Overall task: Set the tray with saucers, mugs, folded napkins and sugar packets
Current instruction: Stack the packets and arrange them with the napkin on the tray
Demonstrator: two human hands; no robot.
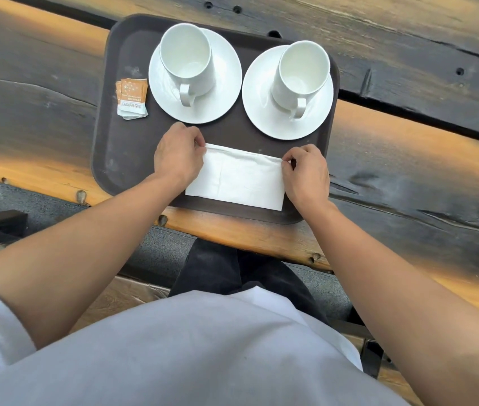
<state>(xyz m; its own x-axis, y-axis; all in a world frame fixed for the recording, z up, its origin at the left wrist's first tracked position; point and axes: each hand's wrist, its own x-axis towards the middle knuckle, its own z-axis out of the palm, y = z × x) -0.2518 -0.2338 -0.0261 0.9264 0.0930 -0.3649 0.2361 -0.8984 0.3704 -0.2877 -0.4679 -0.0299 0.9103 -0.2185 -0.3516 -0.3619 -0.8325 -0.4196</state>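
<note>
We find print only on the small orange-and-white paper sugar packets [132, 96], beyond and left of where the left hand [178, 155] pinches the white paper napkin [241, 177]: one upside-down line, too small for us to read.

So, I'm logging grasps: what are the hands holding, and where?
The napkin: left hand pinches its far left corner, right hand its far right corner.

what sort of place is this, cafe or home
Most likely a café or similar, not certain. A brown serving tray sits on a rough plank table, carrying matching white mugs on saucers and a stack of printed sugar packets. The left hand and right hand pinch a napkin.
</note>
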